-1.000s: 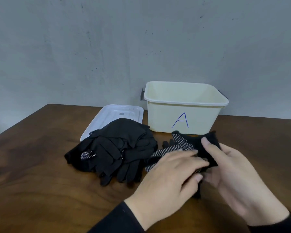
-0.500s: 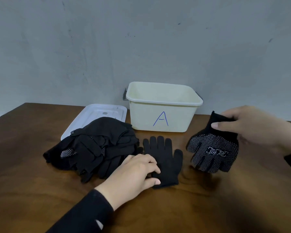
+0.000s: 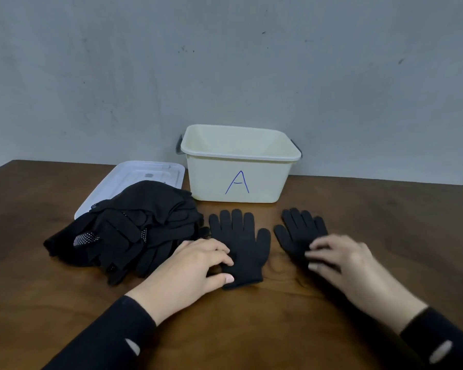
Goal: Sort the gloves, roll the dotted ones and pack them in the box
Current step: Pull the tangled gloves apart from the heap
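On a wooden table, in front of a cream box marked "A" and beside a glove pile, the left hand and right hand press loosely bent fingers on two flat black gloves, gripping neither.

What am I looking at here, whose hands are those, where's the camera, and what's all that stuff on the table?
The camera sits on a person's head, looking down at their own two bare hands. On the brown wooden table lie a pile of black fabric gloves, a clear plastic lid and an open cream plastic box marked A. The left hand rests on one flat black glove, the right hand on another. Whether the fingers grip anything is unclear.
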The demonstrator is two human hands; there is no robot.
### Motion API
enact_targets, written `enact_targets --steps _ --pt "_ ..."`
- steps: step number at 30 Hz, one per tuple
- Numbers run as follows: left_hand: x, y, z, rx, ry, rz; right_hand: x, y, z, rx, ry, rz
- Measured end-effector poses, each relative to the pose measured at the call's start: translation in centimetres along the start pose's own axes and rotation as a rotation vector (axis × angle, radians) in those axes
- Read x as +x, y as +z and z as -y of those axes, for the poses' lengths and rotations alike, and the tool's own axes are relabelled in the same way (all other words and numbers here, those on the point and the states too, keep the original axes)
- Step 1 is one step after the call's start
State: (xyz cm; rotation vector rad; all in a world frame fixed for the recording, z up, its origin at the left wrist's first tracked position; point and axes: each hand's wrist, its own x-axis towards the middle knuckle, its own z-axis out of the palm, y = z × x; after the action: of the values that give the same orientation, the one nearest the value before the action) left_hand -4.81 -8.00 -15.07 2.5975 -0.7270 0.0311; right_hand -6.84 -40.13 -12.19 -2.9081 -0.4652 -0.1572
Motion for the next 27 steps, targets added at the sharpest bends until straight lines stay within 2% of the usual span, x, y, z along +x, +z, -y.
enact_targets --steps 2,6,11,14,18,20,22,25,27 --pt "0.1 0.0 0.0 0.005 0.0 0.0 -1.3 1.3 0.0 -0.06 0.028 0.114" --pt "0.1 0.1 -0.2 0.027 -0.008 -0.015 -1.2 0.8 0.0 -0.024 0.004 0.059" --pt "-0.3 -0.2 -0.7 0.032 0.015 -0.031 0.9 0.3 3.6 0.151 -0.033 -0.039" --pt "-0.3 -0.9 -1.0 0.019 0.069 -0.128 3.2 1.2 7.0 0.287 -0.08 -0.134" --pt "-0.6 -2.3 0.2 0.078 0.067 -0.371 5.4 3.5 9.8 0.417 -0.086 -0.07" --pt "-0.6 -3.5 1.1 0.143 -0.018 -0.549 5.9 4.3 10.0 0.435 -0.076 -0.024" --pt "-0.7 -4.6 2.5 0.216 -0.185 -0.669 6.2 4.5 9.8 0.478 -0.053 -0.007" --pt "-0.6 -5.2 4.5 0.304 -0.419 -0.612 6.2 4.5 9.7 0.519 -0.046 0.007" --pt "-0.5 -5.2 5.0 0.316 -0.472 -0.546 6.2 4.5 9.7 0.519 -0.047 0.02"
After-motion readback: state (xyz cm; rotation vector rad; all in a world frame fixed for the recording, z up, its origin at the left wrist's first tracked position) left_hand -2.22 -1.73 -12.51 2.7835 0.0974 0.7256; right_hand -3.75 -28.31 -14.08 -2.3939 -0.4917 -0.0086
